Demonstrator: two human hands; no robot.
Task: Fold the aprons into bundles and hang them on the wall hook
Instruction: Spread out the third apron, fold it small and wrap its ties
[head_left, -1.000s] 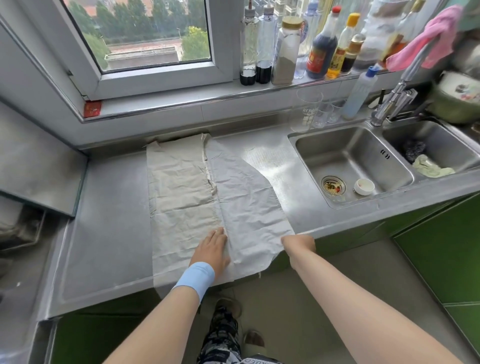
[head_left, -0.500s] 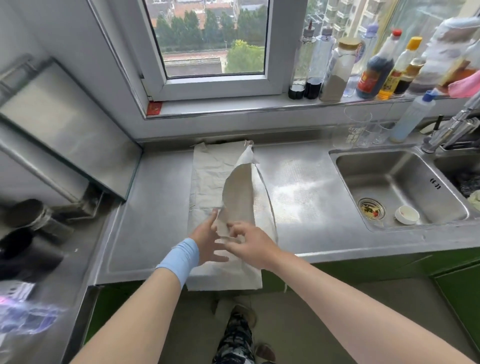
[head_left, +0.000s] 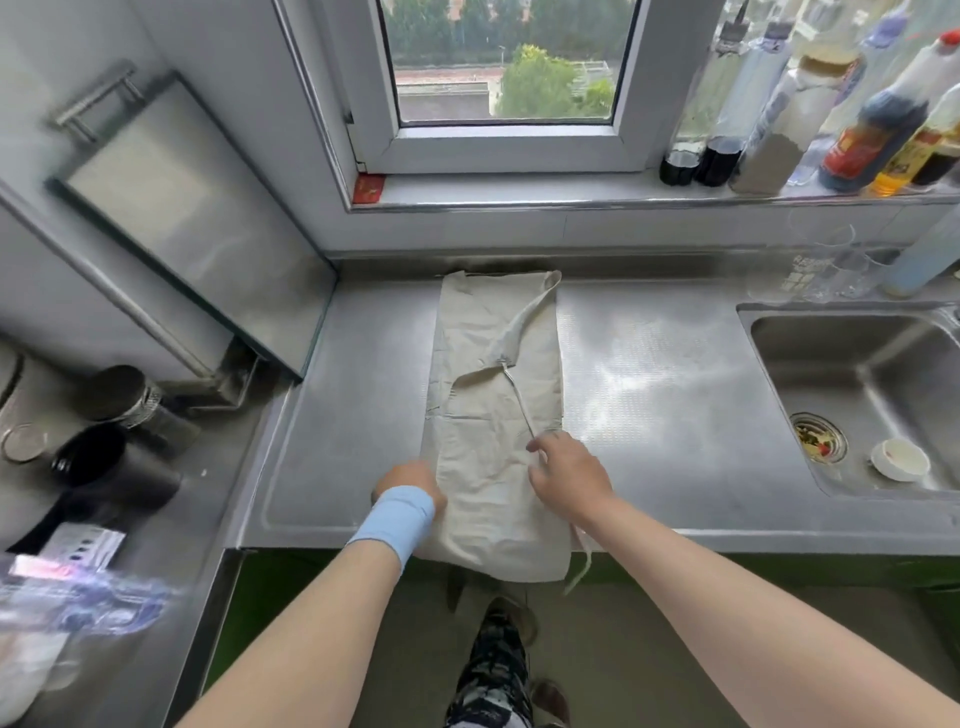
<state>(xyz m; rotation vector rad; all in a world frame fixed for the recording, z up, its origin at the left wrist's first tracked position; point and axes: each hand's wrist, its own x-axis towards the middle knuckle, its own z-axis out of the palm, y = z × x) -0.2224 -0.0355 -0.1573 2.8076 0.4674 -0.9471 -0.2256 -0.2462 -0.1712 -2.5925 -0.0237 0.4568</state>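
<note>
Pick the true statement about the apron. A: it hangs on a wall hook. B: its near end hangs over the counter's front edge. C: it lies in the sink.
B: the apron lies as a long strip on the counter, its near end drooping past the front edge.

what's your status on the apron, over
Left hand at left edge of beige cloth apron, grip hidden. Right hand pinches its thin white tie string. Apron's near end overhangs steel counter.
</note>
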